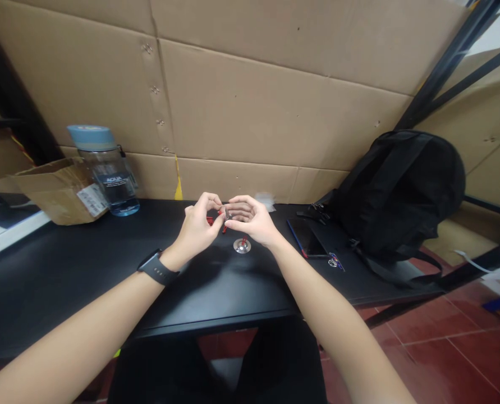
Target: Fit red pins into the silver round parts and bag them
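Note:
My left hand [200,220], with a dark watch [159,267] on its wrist, is closed in a pinch above the black table. Between its thumb and fingertips is a small silver finger cymbal [227,214], seen nearly edge-on, with red cord [221,212] beside it. My right hand [253,220] curls around the cymbal's other side, thumb tip against its lower part. Fingers hide much of this cymbal. Just below the right hand lies a second round silver cymbal [242,246] with red cord at its domed middle. More red cord [210,221] shows behind the left hand.
A clear bottle [114,178] with a blue lid stands beside a cardboard box [62,193] at the left. To the right lie a phone [309,238] and a keyring [334,262], near a black backpack [403,196]. Cardboard [250,112] walls the table's back.

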Available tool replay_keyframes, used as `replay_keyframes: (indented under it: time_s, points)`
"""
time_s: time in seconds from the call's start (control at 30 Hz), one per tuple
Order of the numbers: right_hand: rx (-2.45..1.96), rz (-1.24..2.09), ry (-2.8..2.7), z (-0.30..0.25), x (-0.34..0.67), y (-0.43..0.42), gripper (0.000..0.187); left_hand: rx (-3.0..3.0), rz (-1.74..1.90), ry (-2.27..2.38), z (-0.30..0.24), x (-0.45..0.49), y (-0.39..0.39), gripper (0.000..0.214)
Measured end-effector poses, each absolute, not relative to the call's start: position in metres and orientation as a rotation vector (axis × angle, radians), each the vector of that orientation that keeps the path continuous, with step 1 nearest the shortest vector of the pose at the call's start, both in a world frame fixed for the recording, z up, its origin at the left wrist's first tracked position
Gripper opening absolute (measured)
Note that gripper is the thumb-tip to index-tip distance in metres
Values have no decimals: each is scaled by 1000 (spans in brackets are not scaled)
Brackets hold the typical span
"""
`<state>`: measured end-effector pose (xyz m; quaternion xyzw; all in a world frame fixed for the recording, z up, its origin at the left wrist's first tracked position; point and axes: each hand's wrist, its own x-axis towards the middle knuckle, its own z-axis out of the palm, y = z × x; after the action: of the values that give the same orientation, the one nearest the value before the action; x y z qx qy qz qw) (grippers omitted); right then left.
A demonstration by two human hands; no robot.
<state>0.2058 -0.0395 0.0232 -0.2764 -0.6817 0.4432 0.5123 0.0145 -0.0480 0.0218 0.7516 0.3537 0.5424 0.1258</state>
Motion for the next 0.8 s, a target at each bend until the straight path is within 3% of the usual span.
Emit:
replay_keyframes:
  time_s: [0.23,0.53,0.8]
  points:
    - [-642,1007,-1633,18,201,-37,54,1877,1588,968,11,20,-42,26]
    - [-615,987,-1720,16,206,-31,47,1394,1361,880,18,22,-43,55]
    - [-728,1109,-1540,15,201,-36,45,2007,1575,983,17,16,-47,39]
